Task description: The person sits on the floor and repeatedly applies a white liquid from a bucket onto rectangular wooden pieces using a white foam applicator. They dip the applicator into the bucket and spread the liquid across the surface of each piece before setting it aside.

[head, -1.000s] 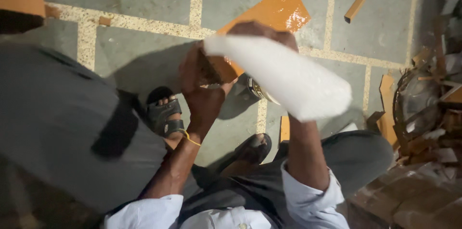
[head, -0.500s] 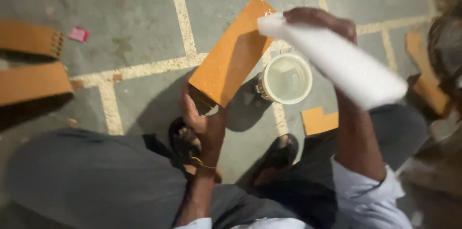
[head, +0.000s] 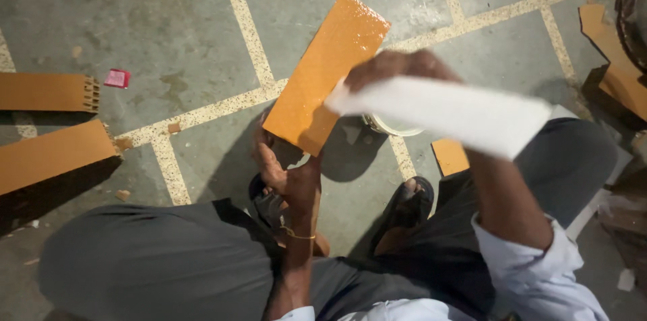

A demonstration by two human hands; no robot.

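Note:
My left hand grips the near end of a glossy orange rectangular board, which it holds up at a slant above the floor. My right hand is closed on one end of a long white strip that stretches right, across my forearm, next to the board's lower right edge. A white round tub on the floor is mostly hidden behind the strip. My knees in grey trousers and my sandalled feet fill the bottom of the view.
Two brown ridged boards lie at the left edge. A small pink scrap sits near them. A small orange offcut lies by my right foot. More orange pieces are stacked at the right edge.
The view has shifted and come closer. The white strip has swung down from a steep slant to nearly level, and now covers most of the tub. My left hand still holds the orange board.

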